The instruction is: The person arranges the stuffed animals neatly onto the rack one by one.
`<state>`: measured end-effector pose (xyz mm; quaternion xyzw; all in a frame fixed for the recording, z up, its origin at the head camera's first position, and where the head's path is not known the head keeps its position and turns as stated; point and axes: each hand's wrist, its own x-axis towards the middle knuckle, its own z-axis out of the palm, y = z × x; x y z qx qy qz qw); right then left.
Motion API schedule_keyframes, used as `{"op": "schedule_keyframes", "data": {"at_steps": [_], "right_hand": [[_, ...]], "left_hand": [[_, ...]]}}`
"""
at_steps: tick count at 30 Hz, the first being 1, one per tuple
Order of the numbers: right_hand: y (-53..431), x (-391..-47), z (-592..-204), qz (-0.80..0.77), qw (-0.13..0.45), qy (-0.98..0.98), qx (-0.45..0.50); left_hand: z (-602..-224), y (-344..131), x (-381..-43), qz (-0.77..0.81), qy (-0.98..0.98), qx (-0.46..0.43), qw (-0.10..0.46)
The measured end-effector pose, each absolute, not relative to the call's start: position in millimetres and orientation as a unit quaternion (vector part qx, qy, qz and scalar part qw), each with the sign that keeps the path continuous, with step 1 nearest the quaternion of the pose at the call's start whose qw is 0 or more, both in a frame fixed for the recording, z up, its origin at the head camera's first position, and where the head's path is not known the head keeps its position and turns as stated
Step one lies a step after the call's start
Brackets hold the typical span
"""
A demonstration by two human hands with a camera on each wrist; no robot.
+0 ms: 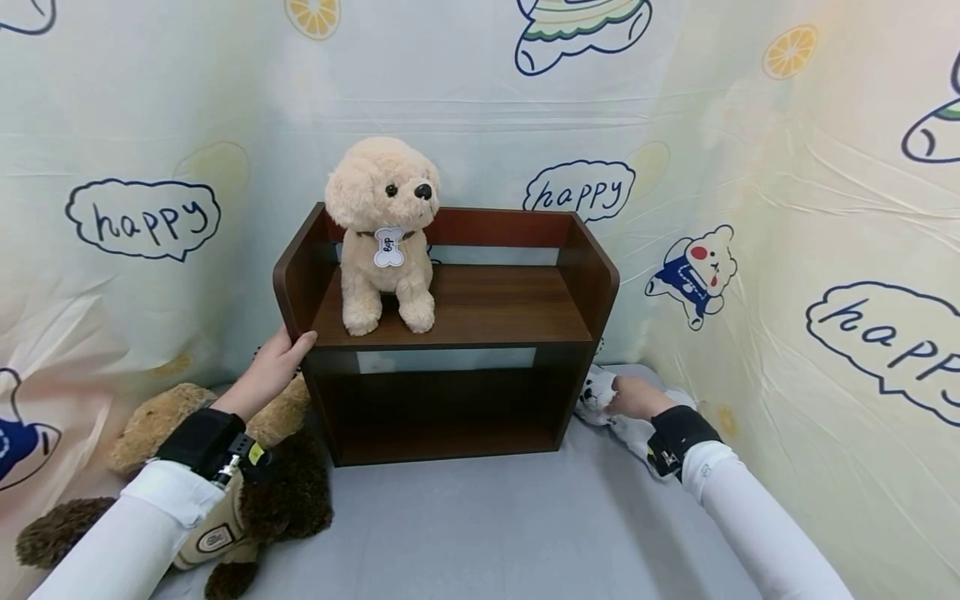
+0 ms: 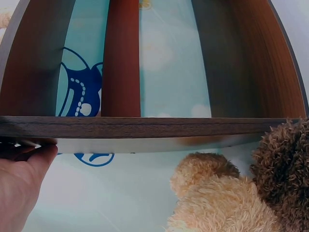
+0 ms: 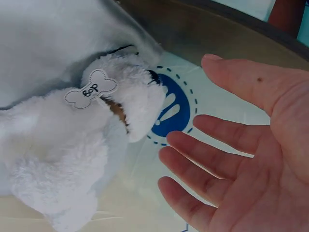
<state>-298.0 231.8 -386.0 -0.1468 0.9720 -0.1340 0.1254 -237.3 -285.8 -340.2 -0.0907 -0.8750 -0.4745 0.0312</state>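
1. resting against the left side panel of the dark brown wooden two-tier shelf (image 1: 450, 333), the left hand (image 1: 276, 367) has its thumb at the front edge of the upper board; the left wrist view shows its fingers lying along the panel edge, relaxed and closed on nothing.
2. on the upper board sits a cream plush puppy with a white bone-shaped tag (image 1: 386, 237), upright, towards the left end.
3. the right hand (image 1: 633, 398) is down at the shelf's right foot, beside a white fluffy plush dog (image 3: 72, 154). the right wrist view shows the palm spread, fingers straight and apart, close to the toy; whether they touch it is hard to say.
4. a brown teddy bear in a tan vest (image 1: 247, 492) lies on the grey mat (image 1: 487, 525), under the left forearm, just left of the shelf.
5. a pale printed curtain with "happy" bubbles (image 1: 142, 218) hangs behind.
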Motion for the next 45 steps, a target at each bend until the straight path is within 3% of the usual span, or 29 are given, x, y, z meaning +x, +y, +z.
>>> {"op": "schedule_keyframes", "data": {"at_steps": [12, 26, 45], "right_hand": [[240.9, -309.0, -403.4, -0.139, 0.085, 0.977, -0.14], [242.0, -320.7, -418.5, -0.127, 0.053, 0.989, -0.058], [247.6, -325.9, -441.1, -0.124, 0.051, 0.991, 0.01]], "left_hand": [[-340.7, -285.7, -237.6, -0.477, -0.874, -0.091, 0.029], [-338.6, -284.3, -235.3, -0.474, -0.876, -0.087, 0.028], [-340.2, -286.4, -235.8, -0.468, -0.88, -0.075, 0.024]]}}
